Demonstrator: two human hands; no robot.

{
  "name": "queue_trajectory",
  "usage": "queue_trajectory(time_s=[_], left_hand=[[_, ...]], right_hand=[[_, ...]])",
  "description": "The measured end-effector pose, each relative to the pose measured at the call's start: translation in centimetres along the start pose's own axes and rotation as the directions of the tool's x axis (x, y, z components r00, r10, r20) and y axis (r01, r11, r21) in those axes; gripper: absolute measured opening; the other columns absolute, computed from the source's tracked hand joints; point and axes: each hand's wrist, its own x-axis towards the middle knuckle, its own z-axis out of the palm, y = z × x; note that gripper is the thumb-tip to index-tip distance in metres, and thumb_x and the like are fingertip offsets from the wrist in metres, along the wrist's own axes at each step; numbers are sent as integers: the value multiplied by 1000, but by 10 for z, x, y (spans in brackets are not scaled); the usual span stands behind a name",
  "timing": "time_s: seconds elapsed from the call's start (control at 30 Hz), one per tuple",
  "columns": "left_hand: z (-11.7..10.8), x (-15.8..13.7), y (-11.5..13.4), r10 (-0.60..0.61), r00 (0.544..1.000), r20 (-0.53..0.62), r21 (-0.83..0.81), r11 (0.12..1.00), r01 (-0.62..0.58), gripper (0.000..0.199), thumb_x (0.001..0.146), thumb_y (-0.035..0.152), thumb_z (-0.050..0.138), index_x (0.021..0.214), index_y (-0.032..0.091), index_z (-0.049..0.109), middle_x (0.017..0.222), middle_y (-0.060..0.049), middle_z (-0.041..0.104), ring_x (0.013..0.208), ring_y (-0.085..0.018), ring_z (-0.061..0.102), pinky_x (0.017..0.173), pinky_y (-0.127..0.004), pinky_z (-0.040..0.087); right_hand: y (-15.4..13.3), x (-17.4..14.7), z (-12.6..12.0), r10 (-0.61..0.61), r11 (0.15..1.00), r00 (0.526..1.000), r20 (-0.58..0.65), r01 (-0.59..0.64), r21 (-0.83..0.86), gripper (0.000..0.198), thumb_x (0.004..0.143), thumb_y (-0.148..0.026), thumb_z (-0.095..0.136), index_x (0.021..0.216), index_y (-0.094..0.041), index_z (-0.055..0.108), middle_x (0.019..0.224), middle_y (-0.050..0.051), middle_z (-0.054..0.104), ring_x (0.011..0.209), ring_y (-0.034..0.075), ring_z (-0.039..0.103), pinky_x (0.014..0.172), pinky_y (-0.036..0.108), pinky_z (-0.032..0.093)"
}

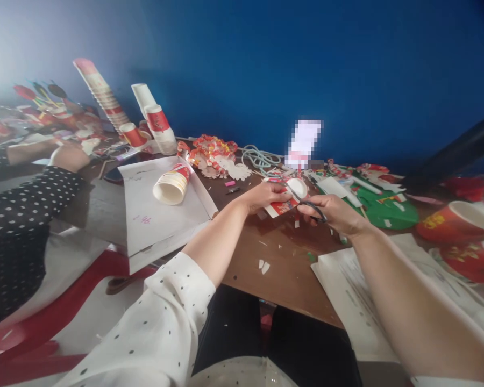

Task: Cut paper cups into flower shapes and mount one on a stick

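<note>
Over the brown table, my left hand (268,194) pinches a red and white piece of paper cup (279,207), its printed side facing up. My right hand (331,212) is closed around the dark handles of a pair of scissors (315,209). The scissor blades point up and left, lying against the cup piece close to my left fingers. Whether the blades are cutting into it I cannot tell. A round white disc, perhaps a cup bottom (297,188), sits just beyond the blades. Small white paper scraps (263,266) lie on the table below my hands.
Left of my arm, a paper cup (171,185) lies on a white box lid (165,231). Stacked cups (105,97) lean behind it. Red paper cutouts (215,153), a coiled cord (261,158) and a green sheet (391,209) lie farther back. A co-worker's hand (70,156) is at left.
</note>
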Motion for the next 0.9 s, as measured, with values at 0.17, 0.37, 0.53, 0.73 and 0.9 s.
queue_trajectory(time_s=[0.17, 0.37, 0.53, 0.73, 0.9], left_hand=[[-1, 0, -2, -18, 999, 32, 71, 997, 16, 34, 67, 41, 75, 87, 13, 71, 82, -5, 70, 72, -13, 62, 75, -28, 48], [1, 0, -2, -46, 999, 12, -2, 999, 46, 34, 63, 37, 79, 85, 13, 71, 77, -5, 69, 69, -13, 62, 74, -29, 48], [2, -2, 1, -30, 997, 67, -93, 995, 37, 32, 65, 35, 79, 87, 13, 71, 78, -7, 70, 73, -15, 65, 78, -31, 49], [-5, 3, 6, 77, 960, -270, -224, 964, -141, 26, 69, 31, 75, 85, 11, 69, 73, -6, 68, 60, -12, 61, 64, -26, 49], [-20, 8, 8, 63, 598, -799, -89, 971, -221, 24, 73, 27, 64, 95, 17, 65, 74, -3, 66, 72, -18, 64, 69, -30, 49]], right_hand=[[-7, -3, -1, -1, 1000, 1000, 24, 1, -21, 42, 70, -56, 68, 61, -15, 66, 54, 1, 55, 50, 10, 46, 50, 23, 36], [-6, -2, -2, -12, 999, 1000, -4, 12, -52, 40, 70, -55, 67, 63, -16, 67, 51, -1, 52, 46, 8, 41, 47, 23, 32], [2, -1, 0, -6, 1000, 1000, 0, 6, 13, 38, 73, -53, 66, 76, -16, 71, 57, 1, 57, 51, 10, 47, 50, 23, 35], [7, -7, -24, -51, 969, 980, -190, 95, 228, 50, 70, -52, 69, 105, -17, 66, 71, 2, 62, 57, 11, 54, 52, 23, 42], [28, -4, -56, 23, 957, 732, -681, -213, -196, 54, 67, -52, 68, 109, -19, 61, 79, 6, 66, 73, 22, 62, 63, 32, 48]])
